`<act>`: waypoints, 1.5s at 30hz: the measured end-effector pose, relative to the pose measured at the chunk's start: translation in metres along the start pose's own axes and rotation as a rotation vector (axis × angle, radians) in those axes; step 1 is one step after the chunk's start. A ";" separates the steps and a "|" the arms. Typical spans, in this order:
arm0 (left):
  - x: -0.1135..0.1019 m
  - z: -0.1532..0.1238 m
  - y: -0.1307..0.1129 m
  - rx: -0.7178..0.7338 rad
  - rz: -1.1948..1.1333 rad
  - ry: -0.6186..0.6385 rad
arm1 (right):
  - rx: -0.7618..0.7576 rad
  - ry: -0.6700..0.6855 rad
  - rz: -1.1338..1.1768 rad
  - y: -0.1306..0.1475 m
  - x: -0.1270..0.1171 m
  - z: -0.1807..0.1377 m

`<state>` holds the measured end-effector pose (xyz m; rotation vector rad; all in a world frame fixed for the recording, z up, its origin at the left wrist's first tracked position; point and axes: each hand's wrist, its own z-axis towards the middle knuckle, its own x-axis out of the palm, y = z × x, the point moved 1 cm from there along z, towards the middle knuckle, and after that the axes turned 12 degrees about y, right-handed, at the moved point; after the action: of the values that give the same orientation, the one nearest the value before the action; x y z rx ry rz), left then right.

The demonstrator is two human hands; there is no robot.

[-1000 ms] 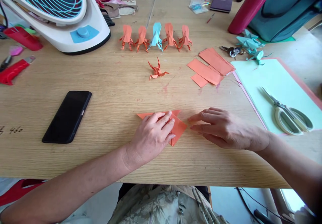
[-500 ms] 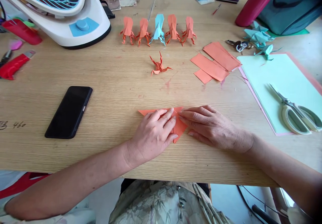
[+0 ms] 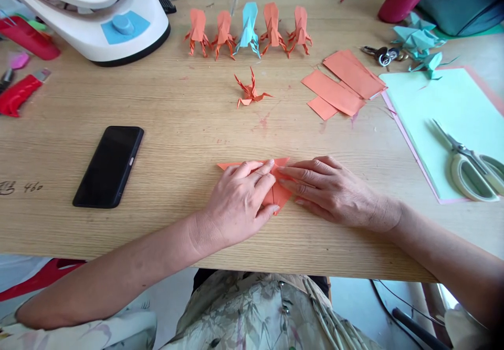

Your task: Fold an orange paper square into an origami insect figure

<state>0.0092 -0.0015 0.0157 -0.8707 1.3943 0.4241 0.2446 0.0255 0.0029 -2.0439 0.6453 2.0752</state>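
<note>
A folded orange paper lies flat near the front edge of the wooden table. My left hand rests flat on its left part, fingers stretched out over it. My right hand lies flat to the right, its fingertips pressing on the paper's right side and meeting the left fingers. Most of the paper is hidden under both hands. Farther back a small orange folded figure sits alone, and behind it stands a row of several folded figures, orange with one blue.
A black phone lies at the left. Orange paper strips lie at the right, beside a pale green sheet carrying scissors. A white fan base stands back left, red tools at the far left, teal folded figures back right.
My right hand has slid left from beside the paper onto its right side, meeting the left fingers. The left hand has stayed on the paper. The view has tilted slightly.
</note>
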 end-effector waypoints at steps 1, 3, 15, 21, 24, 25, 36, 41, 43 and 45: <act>0.000 0.000 0.000 -0.001 -0.002 0.006 | -0.001 0.005 0.013 0.000 0.001 -0.001; 0.000 0.000 0.000 -0.004 -0.014 0.015 | -0.002 0.003 0.039 0.000 0.002 -0.004; 0.004 -0.001 0.002 0.008 -0.043 -0.008 | -0.020 -0.015 0.042 0.004 0.004 -0.005; 0.005 -0.004 0.006 0.041 -0.012 -0.022 | -0.030 -0.012 0.043 0.005 0.003 -0.004; 0.007 -0.009 0.008 0.078 -0.019 -0.045 | -0.044 -0.009 0.053 0.005 0.002 -0.004; 0.007 -0.010 0.009 0.091 -0.020 -0.054 | -0.049 -0.013 0.053 0.005 0.001 -0.004; 0.009 -0.019 0.012 0.194 0.017 -0.071 | -0.060 0.023 -0.018 0.005 0.000 -0.006; 0.009 -0.023 0.014 0.244 0.056 -0.038 | -0.130 0.007 -0.044 0.008 0.000 -0.007; 0.008 -0.023 0.014 0.277 0.055 -0.035 | -0.162 -0.009 -0.043 0.010 0.000 -0.007; 0.008 -0.024 0.015 0.301 0.042 -0.030 | -0.176 -0.014 -0.046 0.010 -0.001 -0.007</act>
<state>-0.0161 -0.0113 0.0056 -0.5880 1.4064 0.2489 0.2470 0.0135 0.0058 -2.1104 0.4221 2.1882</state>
